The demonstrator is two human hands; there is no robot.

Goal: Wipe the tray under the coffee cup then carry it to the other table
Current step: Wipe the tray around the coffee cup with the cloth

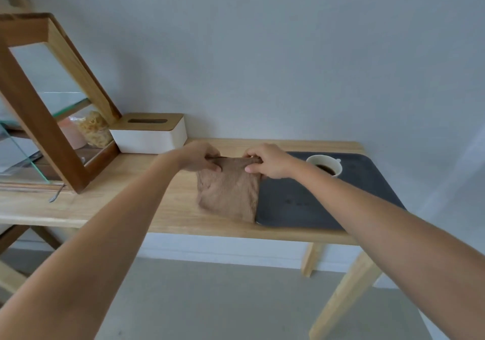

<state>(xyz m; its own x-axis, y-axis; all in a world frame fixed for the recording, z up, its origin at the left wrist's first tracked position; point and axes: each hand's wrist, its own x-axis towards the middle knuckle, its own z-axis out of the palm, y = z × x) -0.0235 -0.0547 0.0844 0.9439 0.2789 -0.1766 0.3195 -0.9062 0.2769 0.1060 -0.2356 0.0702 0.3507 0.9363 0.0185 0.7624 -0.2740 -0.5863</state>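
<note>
Both arms are reaching out over the light wooden tabletop (pixel 168 208), and the left hand (pixel 199 157) is pinching the far left corner of a brown cloth (pixel 228 190) between thumb and fingers. The right hand (pixel 271 161) is gripping the far right corner the same way, so the cloth's far edge is being held taut between them. The rest of the cloth is lying flat on the wood, its right edge touching the left side of the dark tray (pixel 301 203). That tray is sitting on the right part of the tabletop, and the white coffee cup (pixel 325 166) is standing on its far portion, just beyond the right forearm, with dark coffee showing inside. Over on the left, a white tissue box (pixel 149 136) with a wooden lid is sitting against the wall, touching a wood-framed glass cabinet (pixel 47 119). A small metal utensil (pixel 56 194) is lying near the cabinet's front corner.
</note>
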